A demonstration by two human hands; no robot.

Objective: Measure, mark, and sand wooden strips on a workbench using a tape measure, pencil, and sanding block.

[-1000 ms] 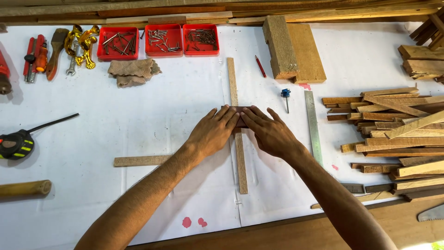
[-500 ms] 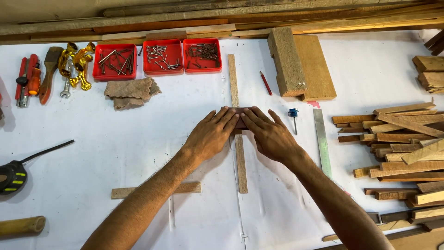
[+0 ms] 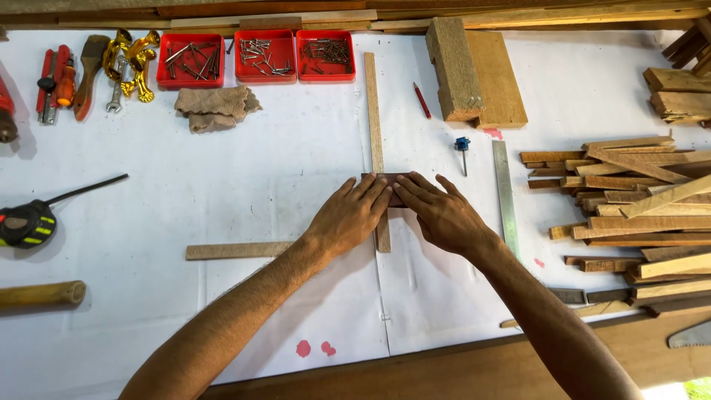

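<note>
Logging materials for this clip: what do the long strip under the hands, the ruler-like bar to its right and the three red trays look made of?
The long strip looks like bare, unfinished wood: pale brown, matt, faint grain. The ruler-like bar seems to be metal: grey, thin, with a dull sheen. The three red trays are probably plastic, judging by their uniform glossy red and moulded rims, though painted metal cannot be ruled out.

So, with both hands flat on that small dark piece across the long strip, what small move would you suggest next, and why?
Probably hold the dark piece down with the left hand and free the right hand. Both hands are pressing it where it crosses the long strip, nothing fastens it, and the nails in the red trays lie beyond the hands.
</note>
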